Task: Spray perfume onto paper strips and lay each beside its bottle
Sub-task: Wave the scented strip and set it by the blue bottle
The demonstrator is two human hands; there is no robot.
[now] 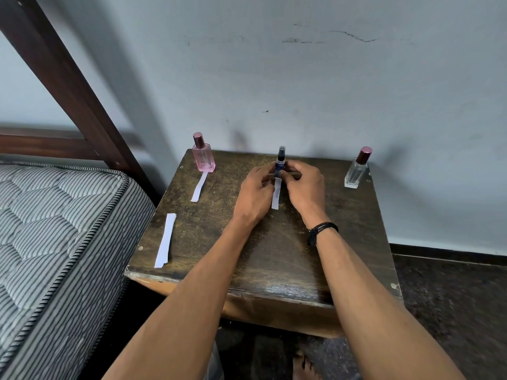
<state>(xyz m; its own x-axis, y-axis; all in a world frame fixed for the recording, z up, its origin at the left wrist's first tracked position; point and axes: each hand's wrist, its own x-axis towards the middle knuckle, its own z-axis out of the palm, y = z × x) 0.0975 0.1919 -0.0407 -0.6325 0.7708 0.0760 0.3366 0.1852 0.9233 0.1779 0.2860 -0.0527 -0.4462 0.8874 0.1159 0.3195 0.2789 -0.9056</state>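
Note:
A small dark blue spray bottle [281, 160] stands at the back middle of the wooden table [274, 256]. My left hand [253, 194] and my right hand [304, 187] meet around its lower body, fingers curled on it. A white paper strip [276, 194] lies between my hands, running from the bottle toward me. A pink bottle [203, 156] stands at the back left with a strip [199, 187] in front of it. A clear bottle [357, 168] with a dark red cap stands at the back right, with no strip by it.
A stack of spare white strips [166, 239] lies near the table's left edge. A striped mattress [55, 242] and a dark wooden bed frame [68, 86] stand to the left. A pale wall rises behind the table. A bare foot [304, 366] shows on the dark floor below.

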